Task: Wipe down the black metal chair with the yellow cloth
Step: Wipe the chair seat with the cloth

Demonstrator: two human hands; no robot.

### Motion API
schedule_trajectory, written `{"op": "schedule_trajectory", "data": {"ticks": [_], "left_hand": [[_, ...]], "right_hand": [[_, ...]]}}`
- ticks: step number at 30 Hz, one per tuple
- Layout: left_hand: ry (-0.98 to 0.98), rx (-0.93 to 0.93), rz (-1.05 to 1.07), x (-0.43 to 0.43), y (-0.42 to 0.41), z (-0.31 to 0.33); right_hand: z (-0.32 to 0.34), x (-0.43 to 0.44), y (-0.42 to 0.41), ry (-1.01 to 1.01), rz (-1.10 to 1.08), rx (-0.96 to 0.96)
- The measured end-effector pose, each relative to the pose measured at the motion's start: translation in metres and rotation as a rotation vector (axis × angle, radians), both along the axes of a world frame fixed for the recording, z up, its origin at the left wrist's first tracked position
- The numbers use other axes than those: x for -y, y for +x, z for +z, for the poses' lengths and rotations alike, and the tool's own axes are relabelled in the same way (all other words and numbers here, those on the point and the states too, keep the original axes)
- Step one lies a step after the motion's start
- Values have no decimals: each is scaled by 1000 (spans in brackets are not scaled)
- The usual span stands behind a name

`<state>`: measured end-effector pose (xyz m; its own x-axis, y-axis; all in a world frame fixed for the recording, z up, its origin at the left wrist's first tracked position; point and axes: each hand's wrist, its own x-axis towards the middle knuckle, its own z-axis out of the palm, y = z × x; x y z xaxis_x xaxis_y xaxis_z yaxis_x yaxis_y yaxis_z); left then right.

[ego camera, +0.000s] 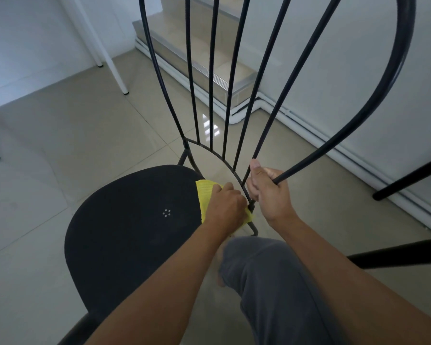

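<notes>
The black metal chair (135, 232) fills the middle of the view, its round seat at lower left and its thin back bars fanning upward. My left hand (225, 205) presses the yellow cloth (205, 195) against the base of the backrest where the bars meet the seat's rear edge. Part of the cloth is hidden under that hand. My right hand (269, 192) is closed around the outer frame bar of the backrest, just right of the cloth, thumb pointing up.
My knee in grey trousers (271, 275) is bent below the hands. Black bars of another piece of furniture (408, 180) jut in at the right. Tiled steps (209, 70) and a wall lie behind the chair. White table legs (115, 70) stand at upper left on beige tiles.
</notes>
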<state>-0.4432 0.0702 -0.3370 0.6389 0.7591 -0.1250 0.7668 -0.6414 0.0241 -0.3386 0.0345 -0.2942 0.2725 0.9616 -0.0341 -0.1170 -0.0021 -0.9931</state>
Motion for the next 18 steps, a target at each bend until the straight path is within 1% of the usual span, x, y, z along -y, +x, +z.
{"op": "schedule_trajectory", "data": {"ticks": [2, 6, 7, 11, 16, 18], "left_hand": [[37, -4, -12, -3, 0, 1], [26, -143, -23, -16, -19, 4], [9, -152, -11, -17, -17, 5], [-68, -84, 27, -11, 5, 8], [-95, -202, -15, -26, -12, 8], [-111, -171, 1, -25, -6, 8]], "right_hand": [[-1, 0, 3, -15, 14, 14], [0, -1, 3, -10, 29, 62], [0, -1, 2, -5, 18, 52], [0, 0, 2, -27, 16, 18], [2, 0, 4, -40, 44, 60], [2, 0, 2, -35, 23, 49]]}}
